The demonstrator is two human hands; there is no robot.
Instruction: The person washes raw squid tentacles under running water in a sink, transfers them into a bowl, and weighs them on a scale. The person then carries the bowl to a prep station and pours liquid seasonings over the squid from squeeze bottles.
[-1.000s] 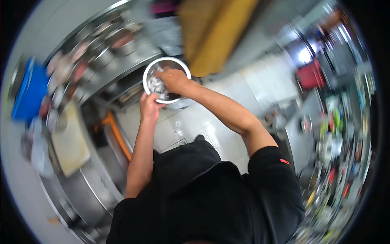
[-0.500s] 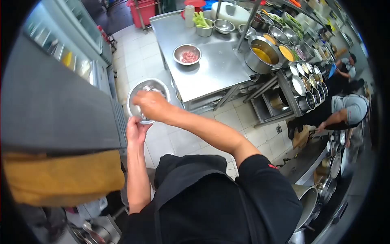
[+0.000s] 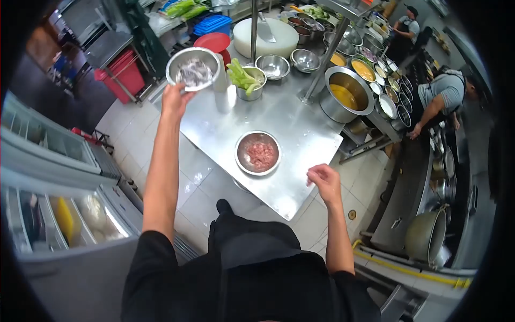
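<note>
My left hand (image 3: 176,101) grips the near rim of a steel bowl (image 3: 193,69) that holds greyish, shiny pieces. The bowl hangs over the far left part of the steel table (image 3: 214,142). My right hand (image 3: 325,183) is raised beside the table's right edge, its fingers curled together; whether anything small is between them is hidden. Between my hands, a second steel bowl (image 3: 258,153) with pink chopped meat stands on the table.
Behind stand a pot of green stalks (image 3: 250,82), two steel bowls (image 3: 273,66), a round white board (image 3: 265,37) and a large pot of yellow liquid (image 3: 346,94). A co-worker (image 3: 442,94) leans over at the right. Open cooler compartments (image 3: 67,217) lie at the left.
The view has turned from the wall shelves to the table. My right hand has come out of the bowl and moved right; my left hand has carried the bowl forward over the table.
</note>
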